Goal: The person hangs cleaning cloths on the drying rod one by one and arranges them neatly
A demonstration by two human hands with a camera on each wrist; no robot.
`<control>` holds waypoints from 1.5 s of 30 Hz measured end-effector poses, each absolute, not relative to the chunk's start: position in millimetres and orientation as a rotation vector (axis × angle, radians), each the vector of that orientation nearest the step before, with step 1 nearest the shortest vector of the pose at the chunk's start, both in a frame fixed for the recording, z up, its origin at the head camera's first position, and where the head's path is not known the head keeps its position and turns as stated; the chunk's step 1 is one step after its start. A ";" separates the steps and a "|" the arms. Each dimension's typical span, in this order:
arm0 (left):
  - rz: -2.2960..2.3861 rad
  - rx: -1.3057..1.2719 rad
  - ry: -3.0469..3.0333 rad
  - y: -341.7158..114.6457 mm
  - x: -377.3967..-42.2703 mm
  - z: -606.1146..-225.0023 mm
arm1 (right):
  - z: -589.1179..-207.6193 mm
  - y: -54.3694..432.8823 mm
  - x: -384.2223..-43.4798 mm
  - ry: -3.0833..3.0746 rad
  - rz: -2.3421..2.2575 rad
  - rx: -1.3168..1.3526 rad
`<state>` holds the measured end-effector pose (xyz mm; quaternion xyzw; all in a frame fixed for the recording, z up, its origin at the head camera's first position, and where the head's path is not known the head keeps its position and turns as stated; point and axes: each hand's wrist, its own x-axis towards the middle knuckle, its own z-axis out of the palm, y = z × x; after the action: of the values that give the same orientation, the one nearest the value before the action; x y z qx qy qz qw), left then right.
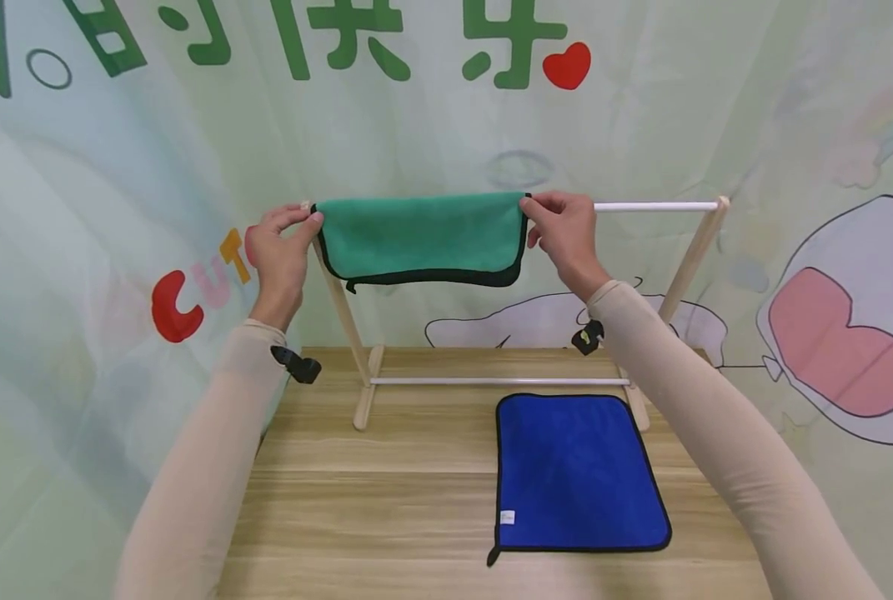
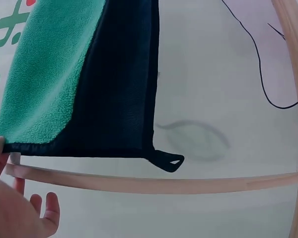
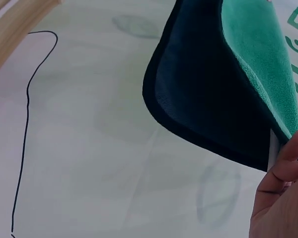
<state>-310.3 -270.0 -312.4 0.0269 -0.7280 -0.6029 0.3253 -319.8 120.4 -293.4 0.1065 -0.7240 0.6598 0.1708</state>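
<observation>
A pale backdrop (image 1: 416,125) with green characters hangs behind a wood-grain table (image 1: 378,517). On the table stands a rack (image 1: 491,382) with wooden posts and white bars. A square blue cloth (image 1: 577,475), edged in black, lies flat in front of it. A green cloth (image 1: 423,237) hangs folded over the left part of the top bar; it is plush and black-edged, its inner side very dark, with a small loop (image 2: 166,161) at a lower corner. The left hand (image 1: 277,258) pinches its upper left edge, thumb against fingers, beside the bar's end. The right hand (image 1: 569,237) pinches the upper right edge between thumb and fingers, near the white bar.
</observation>
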 end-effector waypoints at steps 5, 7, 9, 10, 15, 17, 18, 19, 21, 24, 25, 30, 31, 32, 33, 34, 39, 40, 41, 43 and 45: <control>-1.603 0.048 -1.902 -273.6 -305.3 -318.6 | -303.8 118.7 -318.0 -2.123 1.802 0.342; -1.611 0.033 -1.898 -276.2 -304.5 -322.6 | -309.0 118.3 -317.3 -2.145 1.789 0.347; -1.621 0.018 -1.901 -277.9 -304.3 -326.7 | -313.7 118.6 -317.1 -2.154 1.788 0.345; -1.629 0.013 -1.903 -278.6 -304.8 -328.7 | -315.6 119.0 -317.3 -2.156 1.787 0.347; -1.638 -0.013 -1.916 -279.4 -306.1 -336.1 | -320.7 121.6 -318.4 -2.170 1.775 0.362; -1.636 -0.029 -1.917 -279.2 -306.5 -337.7 | -321.5 122.8 -318.8 -2.172 1.770 0.368; -1.636 -0.034 -1.918 -279.3 -306.9 -338.4 | -321.9 123.3 -319.0 -2.173 1.768 0.370; -1.636 -0.036 -1.919 -279.3 -307.1 -339.0 | -322.3 123.7 -319.3 -2.173 1.769 0.374; -1.642 -0.039 -1.921 -279.6 -307.6 -340.5 | -323.1 124.5 -319.9 -2.170 1.775 0.380; -1.653 -0.034 -1.925 -280.4 -308.3 -343.3 | -324.5 125.1 -320.8 -2.167 1.795 0.389; -1.660 -0.030 -1.924 -280.7 -308.6 -344.4 | -324.8 125.1 -321.2 -2.168 1.801 0.392; -1.723 -0.029 -1.885 -282.4 -311.1 -348.8 | -326.2 124.8 -322.3 -2.186 1.808 0.393; -1.729 -0.030 -1.881 -282.5 -311.4 -349.3 | -326.6 124.9 -322.3 -2.190 1.806 0.391; -1.732 -0.035 -1.876 -282.5 -311.3 -349.6 | -326.9 125.0 -322.3 -2.195 1.806 0.390; -1.730 -0.041 -1.878 -282.6 -311.0 -349.9 | -327.2 125.2 -322.2 -2.199 1.806 0.390; -1.738 -0.048 -1.874 -282.5 -310.4 -350.1 | -327.6 125.5 -322.0 -2.203 1.808 0.389; -1.818 -0.079 -1.796 -282.7 -306.5 -354.3 | -331.0 129.5 -321.3 -2.215 1.806 0.411; -1.836 -0.087 -1.779 -283.5 -305.2 -355.6 | -332.0 130.5 -320.9 -2.219 1.797 0.419; -1.843 -0.092 -1.773 -284.3 -304.0 -357.0 | -333.2 132.1 -320.4 -2.220 1.790 0.428; -1.868 -0.105 -1.767 -286.3 -301.6 -359.7 | -336.3 136.5 -319.5 -2.224 1.782 0.439; -1.900 -0.112 -1.769 -288.5 -299.5 -362.3 | -339.7 141.7 -318.3 -2.224 1.773 0.451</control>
<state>-299.5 -288.5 -362.3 -0.0414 -0.6557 -0.7045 0.2683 -318.3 141.7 -339.7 0.1552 -0.7656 0.6105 0.1306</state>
